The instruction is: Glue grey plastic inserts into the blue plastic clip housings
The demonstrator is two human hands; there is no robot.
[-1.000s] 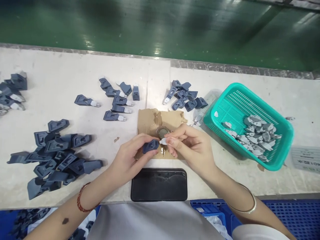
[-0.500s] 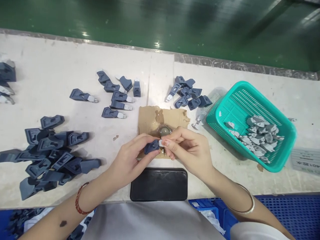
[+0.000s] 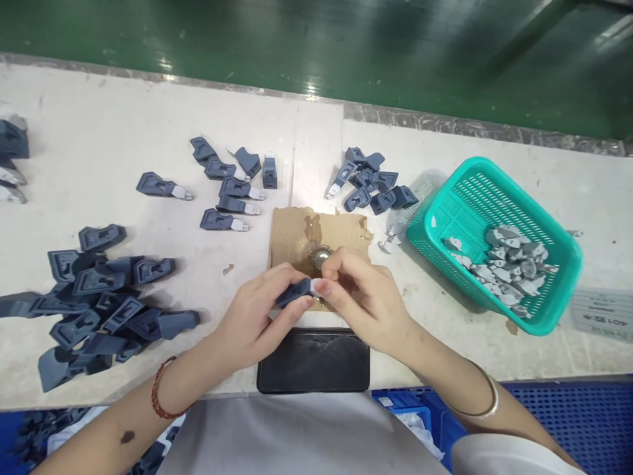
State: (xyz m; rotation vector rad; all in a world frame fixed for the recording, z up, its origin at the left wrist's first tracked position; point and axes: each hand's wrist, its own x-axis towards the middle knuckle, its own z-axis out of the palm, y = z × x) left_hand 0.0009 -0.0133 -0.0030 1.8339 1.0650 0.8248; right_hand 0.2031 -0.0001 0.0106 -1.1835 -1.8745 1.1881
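My left hand (image 3: pixel 260 310) pinches a dark blue-grey plastic piece (image 3: pixel 293 293) between thumb and fingers. At the right end of that piece sits a small light-grey part (image 3: pixel 314 286), gripped between the thumb and fingers of my right hand (image 3: pixel 368 297). The two parts touch; how far one goes into the other is hidden by my fingertips. Both hands are over a stained piece of cardboard (image 3: pixel 289 241), close to a small round shiny object (image 3: pixel 322 256) on it. A black phone (image 3: pixel 314 363) lies flat just below my hands.
Loose dark pieces (image 3: pixel 101 280) are heaped at left. Pieces with light-grey ends (image 3: pixel 230 188) lie beyond my left hand, and another cluster (image 3: pixel 376 181) lies further right. A green basket (image 3: pixel 561 247) at right holds small grey parts (image 3: pixel 519 260). Blue crates (image 3: pixel 573 422) stand below the table edge.
The dark piece has tilted slightly and moved a little left in my left hand. My right fingers have drawn in closer around the light-grey part. The view has shifted slightly.
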